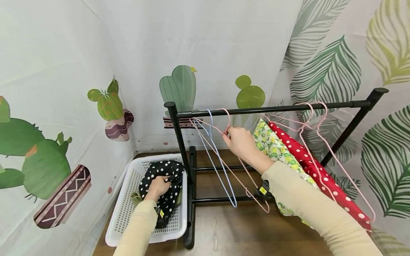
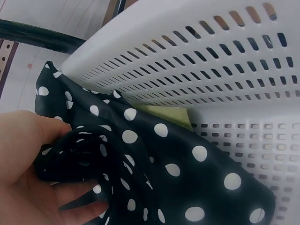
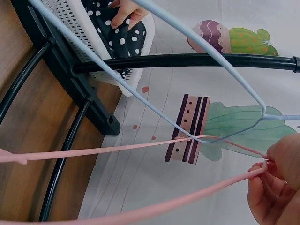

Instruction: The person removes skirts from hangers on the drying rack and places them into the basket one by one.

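In the white basket [image 1: 116, 213] lies a black cloth with white polka dots [image 1: 166, 209]. My left hand [image 1: 158, 186] grips a fold of it, with thumb and fingers curled round the fabric in the left wrist view. At the neck of a pink hanger [image 1: 248, 174], just under its hook, my right hand [image 1: 240, 140] pinches the wire; the hook is over the black rail [image 1: 253, 111]. A blue hanger [image 1: 221, 160] hangs on the rail to the left of that hand. Some green cloth [image 2: 168, 114] shows beneath the dotted one.
Right of my right arm hang a lemon-print cloth [image 1: 272, 142] and a red dotted cloth [image 1: 291, 145], beside pink hangers [image 1: 333, 153]. The rack's left post [image 1: 180, 142] stands between basket and hangers. Below is a brown wooden surface [image 1: 230, 227].
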